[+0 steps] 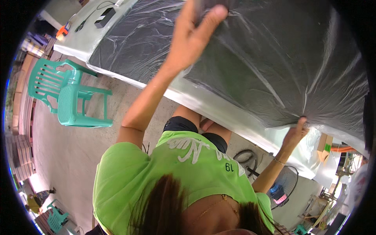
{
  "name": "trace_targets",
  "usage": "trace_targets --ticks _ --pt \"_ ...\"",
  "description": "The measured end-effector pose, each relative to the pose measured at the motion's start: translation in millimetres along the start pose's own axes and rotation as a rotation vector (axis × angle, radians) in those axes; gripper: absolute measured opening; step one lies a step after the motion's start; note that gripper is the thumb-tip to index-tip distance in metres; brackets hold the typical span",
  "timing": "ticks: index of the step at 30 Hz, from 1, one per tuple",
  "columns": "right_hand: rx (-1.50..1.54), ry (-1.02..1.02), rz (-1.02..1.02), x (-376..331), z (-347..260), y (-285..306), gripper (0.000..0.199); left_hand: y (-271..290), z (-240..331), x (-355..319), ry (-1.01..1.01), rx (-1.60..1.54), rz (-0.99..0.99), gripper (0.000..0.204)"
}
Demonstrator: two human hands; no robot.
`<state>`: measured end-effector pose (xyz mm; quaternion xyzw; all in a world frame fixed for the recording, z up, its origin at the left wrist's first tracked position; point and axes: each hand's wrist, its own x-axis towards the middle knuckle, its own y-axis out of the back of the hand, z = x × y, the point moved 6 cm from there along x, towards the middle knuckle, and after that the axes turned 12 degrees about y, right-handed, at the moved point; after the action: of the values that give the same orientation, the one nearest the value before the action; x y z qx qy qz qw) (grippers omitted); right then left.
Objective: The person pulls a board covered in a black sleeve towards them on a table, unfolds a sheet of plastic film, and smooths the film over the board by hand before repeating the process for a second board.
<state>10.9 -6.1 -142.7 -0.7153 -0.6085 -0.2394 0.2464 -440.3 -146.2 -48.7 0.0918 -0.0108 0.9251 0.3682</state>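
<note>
A dark, flat panel or sheet under wrinkled clear plastic film (250,51) covers much of the table in front of me. My left hand (192,39) is over the film at the top of the view, its thumb spread away from the fingers. Its fingertips run out of the picture, and the dark patch beside the thumb is too blurred to make out. On the near right, my right hand (295,135) grips the film's edge between thumb and fingers. Creases fan out across the film from that grip.
A white-covered table (188,92) holds the panel, with a black box (105,17) and scissors (81,26) at far left. A green plastic chair (49,78) and stool (68,105) stand left. A fan (284,188) and cardboard box (324,148) are near the right arm.
</note>
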Motion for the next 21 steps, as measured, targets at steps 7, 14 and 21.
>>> trace_targets --ticks 7,14,21 --pt "0.067 0.070 0.026 -4.6 -43.7 -15.8 0.051 5.8 3.2 -11.2 -0.265 -0.189 -0.114 0.051" --pt "-0.069 -0.057 -0.155 -69.9 8.2 -31.6 0.067 -2.8 -91.0 -31.9 -0.183 0.051 -0.102 0.040" --pt "-0.067 -0.141 -0.210 -66.9 -46.8 -79.0 0.067 63.1 -94.4 -69.2 0.104 0.186 0.069 0.032"
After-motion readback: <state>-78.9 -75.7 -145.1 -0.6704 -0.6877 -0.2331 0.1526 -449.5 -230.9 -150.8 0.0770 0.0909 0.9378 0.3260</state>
